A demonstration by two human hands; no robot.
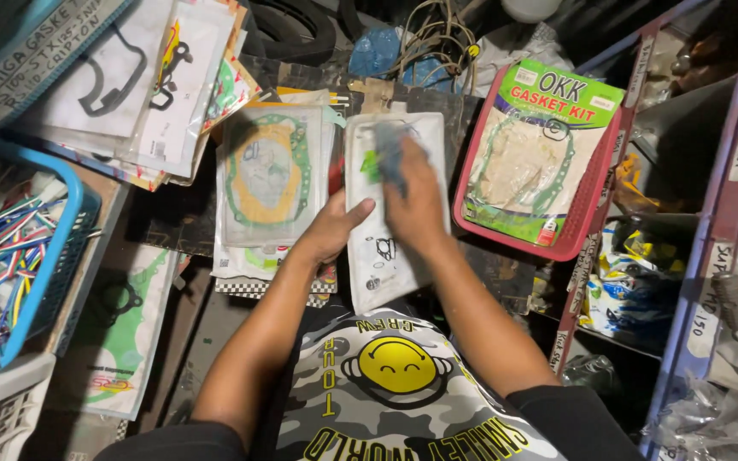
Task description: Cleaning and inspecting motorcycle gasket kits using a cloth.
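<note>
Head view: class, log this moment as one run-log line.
left hand: steadies clear gasket packet | right hand: wipes it with blue cloth | beside: red tray

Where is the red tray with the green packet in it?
In the head view, the red tray sits at the right, just past the right hand and the white packet, beside the shelf rack.

Both forearms extended forward, left hand (pixel 332 229) cupped, right hand (pixel 413 203) palm-down
</note>
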